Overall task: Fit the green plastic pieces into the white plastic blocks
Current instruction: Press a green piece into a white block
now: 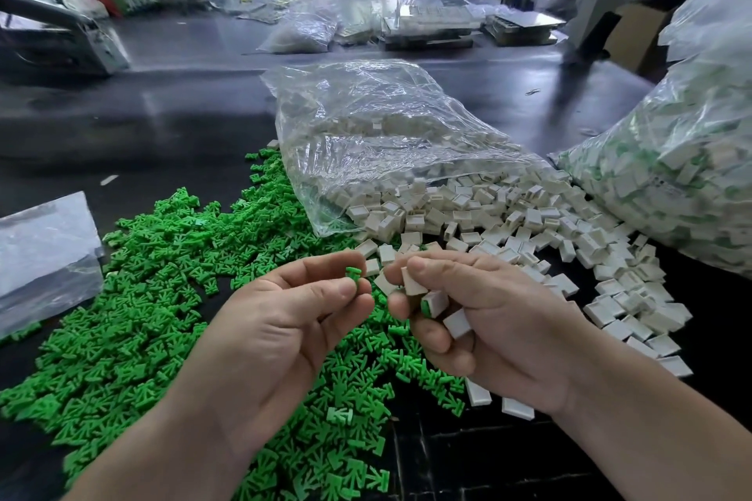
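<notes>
A single green piece (353, 276) is pinched between the thumb and forefinger of the left hand (280, 321). It is held above the bench just beside the right hand (500, 321). The two sets of fingertips are close, with a narrow gap showing between them. The right hand pinches a white block (412, 281) between thumb and forefinger, facing the green piece. Its curled lower fingers cradle two more: a fitted block (433, 303) with green showing at one end, and a plain spare block (457, 323).

Under and left of the hands lies the pile of green pieces (154, 297). It spreads from the near-left edge of view up to the mouth of the clear bag (378, 134). That bag lies on its side and spills the heap of white blocks (529, 224) out to the right. The green and white heaps meet below the hands.

A larger filled bag (671, 175), holding white blocks with green showing among them, leans at the white heap's right edge. A flat plastic bag (44, 256) lies at the green pile's left edge.

The dark bench (162, 114) is bare behind the green pile and left of the clear bag, and again in a patch at the near right beside the right forearm. More bags and trays along the far side are blurred.
</notes>
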A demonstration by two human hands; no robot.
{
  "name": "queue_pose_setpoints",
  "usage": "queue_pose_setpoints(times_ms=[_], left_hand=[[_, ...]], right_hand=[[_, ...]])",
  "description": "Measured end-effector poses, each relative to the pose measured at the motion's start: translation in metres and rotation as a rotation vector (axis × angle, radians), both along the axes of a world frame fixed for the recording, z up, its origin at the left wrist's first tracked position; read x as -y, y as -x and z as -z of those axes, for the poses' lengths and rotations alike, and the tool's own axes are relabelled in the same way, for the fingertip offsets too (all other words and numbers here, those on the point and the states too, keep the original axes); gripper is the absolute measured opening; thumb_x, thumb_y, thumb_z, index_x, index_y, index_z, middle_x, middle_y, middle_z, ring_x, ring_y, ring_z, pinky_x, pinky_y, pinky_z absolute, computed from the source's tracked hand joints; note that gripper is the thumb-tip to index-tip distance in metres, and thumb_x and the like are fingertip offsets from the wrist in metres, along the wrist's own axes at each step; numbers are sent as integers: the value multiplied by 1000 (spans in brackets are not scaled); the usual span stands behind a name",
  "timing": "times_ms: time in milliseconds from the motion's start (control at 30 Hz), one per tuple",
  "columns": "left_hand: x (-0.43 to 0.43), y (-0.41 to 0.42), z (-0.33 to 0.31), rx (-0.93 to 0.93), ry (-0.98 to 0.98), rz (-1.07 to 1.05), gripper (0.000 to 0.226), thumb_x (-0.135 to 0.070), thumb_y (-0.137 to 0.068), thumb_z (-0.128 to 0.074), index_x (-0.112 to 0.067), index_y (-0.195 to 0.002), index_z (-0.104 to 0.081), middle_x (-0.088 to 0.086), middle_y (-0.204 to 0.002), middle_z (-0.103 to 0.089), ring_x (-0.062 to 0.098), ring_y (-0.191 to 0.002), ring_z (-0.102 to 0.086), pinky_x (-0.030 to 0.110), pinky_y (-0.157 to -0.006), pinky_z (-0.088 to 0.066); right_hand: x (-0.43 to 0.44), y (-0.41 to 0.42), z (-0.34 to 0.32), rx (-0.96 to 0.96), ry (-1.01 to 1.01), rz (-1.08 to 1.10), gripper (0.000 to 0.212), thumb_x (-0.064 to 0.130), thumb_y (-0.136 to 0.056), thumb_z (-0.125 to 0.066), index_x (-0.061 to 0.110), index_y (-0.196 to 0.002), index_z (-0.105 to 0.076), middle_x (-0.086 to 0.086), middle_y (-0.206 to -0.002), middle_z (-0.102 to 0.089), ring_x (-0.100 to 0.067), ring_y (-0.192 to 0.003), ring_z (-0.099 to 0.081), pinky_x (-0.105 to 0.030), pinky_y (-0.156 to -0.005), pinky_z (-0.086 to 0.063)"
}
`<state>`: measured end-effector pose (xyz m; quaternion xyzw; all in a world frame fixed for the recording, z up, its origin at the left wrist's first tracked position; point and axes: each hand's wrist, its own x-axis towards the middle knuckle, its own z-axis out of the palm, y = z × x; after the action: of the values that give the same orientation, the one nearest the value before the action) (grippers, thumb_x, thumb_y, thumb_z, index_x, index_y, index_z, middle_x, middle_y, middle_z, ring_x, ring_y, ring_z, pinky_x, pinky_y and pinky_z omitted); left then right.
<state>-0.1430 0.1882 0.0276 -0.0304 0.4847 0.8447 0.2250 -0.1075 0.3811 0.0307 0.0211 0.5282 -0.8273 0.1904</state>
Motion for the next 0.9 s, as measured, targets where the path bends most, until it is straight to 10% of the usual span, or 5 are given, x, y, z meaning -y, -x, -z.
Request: queue_pose_setpoints(times_ms=[300, 567, 900], left_hand=[[-2, -16, 0, -482, 570, -130, 20, -38, -71, -72, -32, -90, -73, -5, -78, -70, 8, -73, -67, 13, -66, -52], [-4, -14, 7, -430, 417, -65, 33, -41, -70, -76, -26, -99, -75, 5, -77, -71, 18, -74, -68, 27, -67, -53], [-6, -15, 7, -472, 425, -79, 25, -43, -69, -73, -26, -88, -73, 9, -83, -74, 21, -77, -72, 25, -62, -57]], right_hand=[[1, -2, -4, -8, -107, -2, 18, 25, -88, -66, 18, -100, -77, -1, -63, -51, -9, -42, -37, -17, -33, -29], [7, -9, -6, -76, -196, -40, 8, 7, -100, -58, 7, -106, -62, -7, -75, -63, -11, -49, -47, -20, -38, -36], [4, -7, 3, -238, -354, 2, 14, 35, -90, -71, 24, -95, -77, 2, -68, -57, -9, -50, -48, -22, -40, -40]])
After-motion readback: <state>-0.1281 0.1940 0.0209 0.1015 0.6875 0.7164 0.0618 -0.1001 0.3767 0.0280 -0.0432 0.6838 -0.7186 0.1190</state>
